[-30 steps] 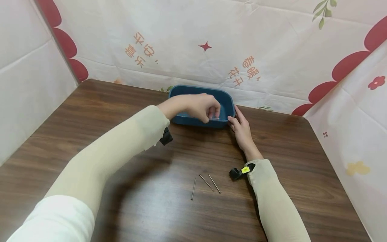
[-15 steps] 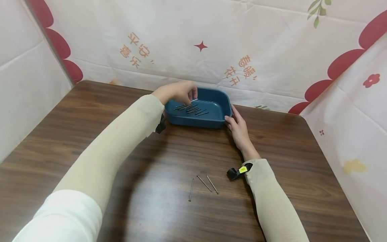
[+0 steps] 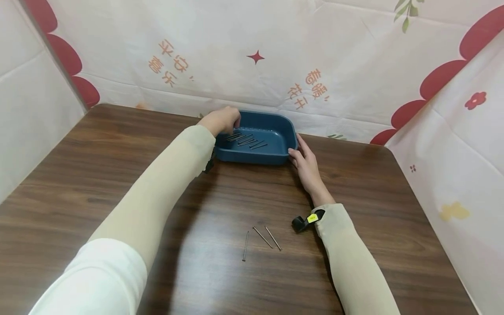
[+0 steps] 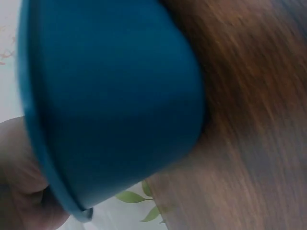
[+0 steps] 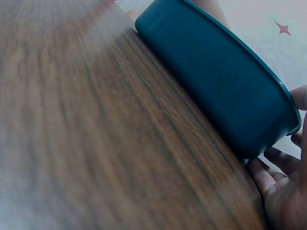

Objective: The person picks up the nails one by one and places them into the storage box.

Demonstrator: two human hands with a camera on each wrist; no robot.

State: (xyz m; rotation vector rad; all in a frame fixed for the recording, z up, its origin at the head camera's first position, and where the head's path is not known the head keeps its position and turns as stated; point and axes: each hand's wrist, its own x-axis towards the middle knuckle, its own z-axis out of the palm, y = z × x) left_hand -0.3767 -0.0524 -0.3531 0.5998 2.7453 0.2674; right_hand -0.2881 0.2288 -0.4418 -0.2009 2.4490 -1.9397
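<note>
A blue plastic box [image 3: 257,158] stands at the far side of the table, with several nails [image 3: 246,141] lying at the left of its floor. My left hand [image 3: 221,120] reaches over the box's left end, fingers curled down inside toward those nails. Its fingertips are hidden, and I cannot tell if a nail is between them. In the left wrist view part of that hand shows behind the rim. My right hand [image 3: 307,168] holds the box's right end, fingers around the near corner. Three nails [image 3: 262,237] lie apart on the table nearer to me.
The brown wooden table [image 3: 220,210] reaches back to a white printed cloth [image 3: 220,52] hanging close behind the box. More cloth hangs at the left and right sides. A black wrist camera [image 3: 301,223] sits by my right cuff.
My left hand has moved left across the box; half a second ago a nail showed between its fingertips. The right hand stays at the box's right end. The head view has shifted slightly.
</note>
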